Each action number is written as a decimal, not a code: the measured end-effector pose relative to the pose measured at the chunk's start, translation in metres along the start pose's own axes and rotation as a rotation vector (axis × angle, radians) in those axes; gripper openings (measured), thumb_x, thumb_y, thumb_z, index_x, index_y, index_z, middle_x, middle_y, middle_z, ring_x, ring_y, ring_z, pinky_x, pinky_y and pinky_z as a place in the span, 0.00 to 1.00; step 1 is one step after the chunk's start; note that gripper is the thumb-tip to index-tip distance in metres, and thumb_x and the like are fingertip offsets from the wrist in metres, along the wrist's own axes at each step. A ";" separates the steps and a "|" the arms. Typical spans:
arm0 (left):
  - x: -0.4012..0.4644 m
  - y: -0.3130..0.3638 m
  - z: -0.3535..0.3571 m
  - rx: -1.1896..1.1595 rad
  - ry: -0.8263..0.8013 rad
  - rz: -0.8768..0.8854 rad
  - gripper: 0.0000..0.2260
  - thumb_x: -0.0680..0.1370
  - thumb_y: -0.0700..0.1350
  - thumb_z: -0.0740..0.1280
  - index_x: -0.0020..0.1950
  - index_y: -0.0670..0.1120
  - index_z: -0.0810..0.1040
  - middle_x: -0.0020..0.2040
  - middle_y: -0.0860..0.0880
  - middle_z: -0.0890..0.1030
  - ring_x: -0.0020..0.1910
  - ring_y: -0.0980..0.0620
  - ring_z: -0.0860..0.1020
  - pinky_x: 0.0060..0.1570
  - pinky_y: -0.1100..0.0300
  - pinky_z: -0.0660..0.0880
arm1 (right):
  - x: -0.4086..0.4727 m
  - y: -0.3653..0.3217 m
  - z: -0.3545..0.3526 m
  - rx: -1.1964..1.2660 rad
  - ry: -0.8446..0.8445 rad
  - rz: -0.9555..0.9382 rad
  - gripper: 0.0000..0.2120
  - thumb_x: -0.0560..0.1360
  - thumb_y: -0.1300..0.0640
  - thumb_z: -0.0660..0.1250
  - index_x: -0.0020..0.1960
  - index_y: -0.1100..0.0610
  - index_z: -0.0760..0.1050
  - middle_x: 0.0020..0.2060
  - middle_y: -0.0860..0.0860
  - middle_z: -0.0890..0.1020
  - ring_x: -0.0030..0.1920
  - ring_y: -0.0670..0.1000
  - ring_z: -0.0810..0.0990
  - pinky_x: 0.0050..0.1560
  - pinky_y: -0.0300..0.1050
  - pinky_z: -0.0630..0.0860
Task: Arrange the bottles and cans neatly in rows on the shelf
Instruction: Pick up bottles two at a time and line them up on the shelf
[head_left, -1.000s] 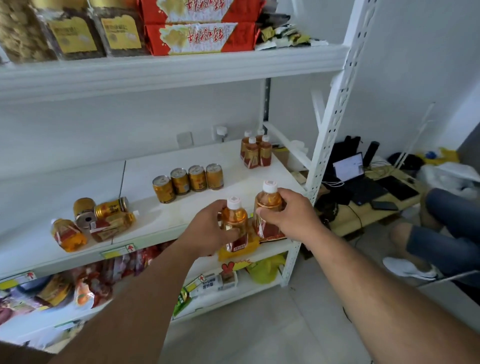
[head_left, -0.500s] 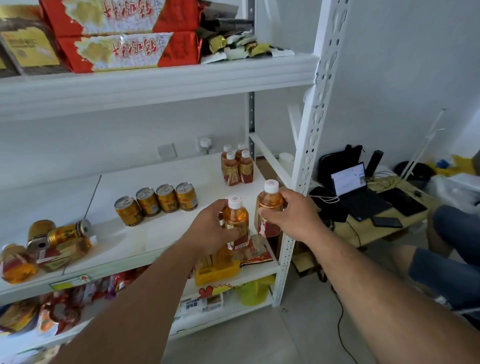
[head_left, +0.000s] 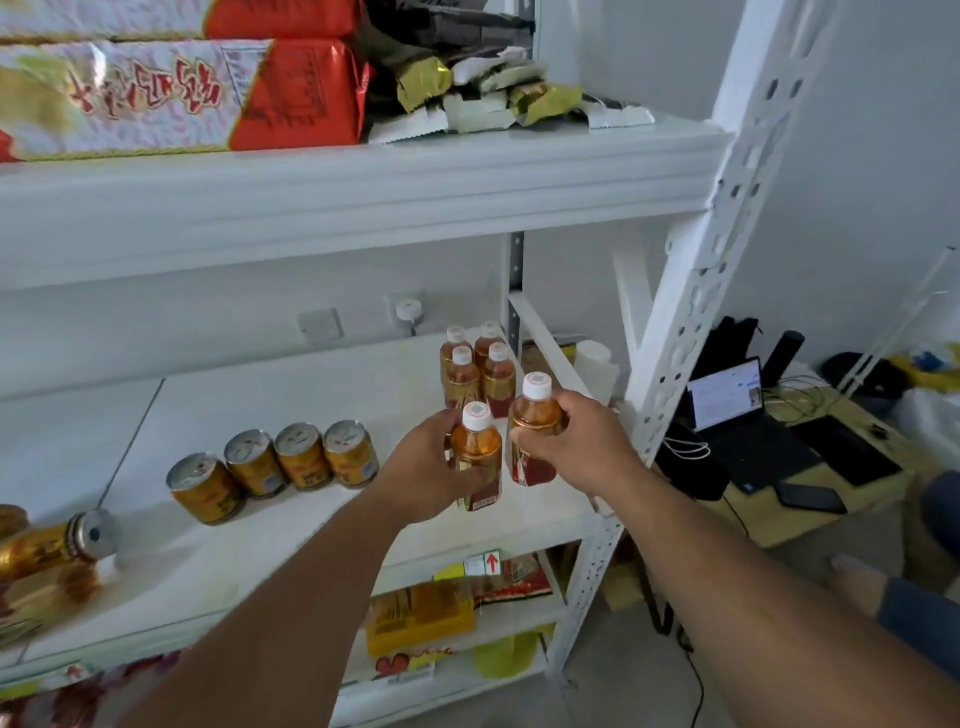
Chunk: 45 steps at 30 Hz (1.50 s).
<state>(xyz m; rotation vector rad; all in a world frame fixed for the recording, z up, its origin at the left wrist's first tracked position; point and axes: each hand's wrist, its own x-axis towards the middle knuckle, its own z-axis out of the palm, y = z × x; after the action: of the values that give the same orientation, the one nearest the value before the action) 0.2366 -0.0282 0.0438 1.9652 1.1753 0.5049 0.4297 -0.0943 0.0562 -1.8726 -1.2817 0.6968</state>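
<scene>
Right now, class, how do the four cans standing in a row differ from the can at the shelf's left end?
The four cans stand upright side by side; the left can lies tipped over. The four show their tops; the left can shows its end sideways. All are gold.

Counts of items on the middle shelf (head_left: 291, 561): six upright bottles with white caps in all, namely four standing in a two-by-two cluster (head_left: 477, 370) at the back right; one held in the left hand (head_left: 427, 474); one held in the right hand (head_left: 582, 451); four upright cans (head_left: 275, 470) in a single row at centre; one can lying on its side (head_left: 49, 545) at the far left edge, beside further blurred items too indistinct to count; upper shelf: two red and white packets (head_left: 171, 78) stacked; one laptop (head_left: 740, 415) at right.
</scene>
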 end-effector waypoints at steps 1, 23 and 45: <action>0.011 -0.004 -0.001 -0.004 -0.002 -0.006 0.25 0.70 0.44 0.77 0.61 0.58 0.70 0.53 0.60 0.78 0.55 0.56 0.78 0.55 0.59 0.77 | 0.011 -0.001 0.002 -0.022 -0.001 0.007 0.22 0.72 0.44 0.76 0.65 0.44 0.76 0.52 0.41 0.80 0.53 0.44 0.77 0.55 0.45 0.74; 0.112 -0.044 0.020 -0.085 0.026 -0.060 0.23 0.73 0.51 0.76 0.61 0.65 0.70 0.57 0.63 0.77 0.59 0.58 0.75 0.62 0.55 0.75 | 0.129 0.037 0.053 -0.081 -0.169 0.035 0.15 0.73 0.43 0.72 0.59 0.43 0.76 0.55 0.40 0.82 0.55 0.46 0.81 0.58 0.49 0.76; 0.122 -0.071 0.035 0.108 0.133 -0.261 0.22 0.74 0.53 0.72 0.67 0.51 0.75 0.58 0.52 0.79 0.49 0.54 0.79 0.47 0.60 0.79 | 0.136 0.059 0.071 -0.219 -0.094 0.155 0.24 0.72 0.44 0.76 0.63 0.49 0.74 0.57 0.49 0.83 0.58 0.54 0.81 0.56 0.50 0.77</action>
<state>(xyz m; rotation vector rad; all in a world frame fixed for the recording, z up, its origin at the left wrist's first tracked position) 0.2803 0.0824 -0.0402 1.8527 1.5458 0.4480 0.4533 0.0400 -0.0357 -2.1570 -1.3274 0.7583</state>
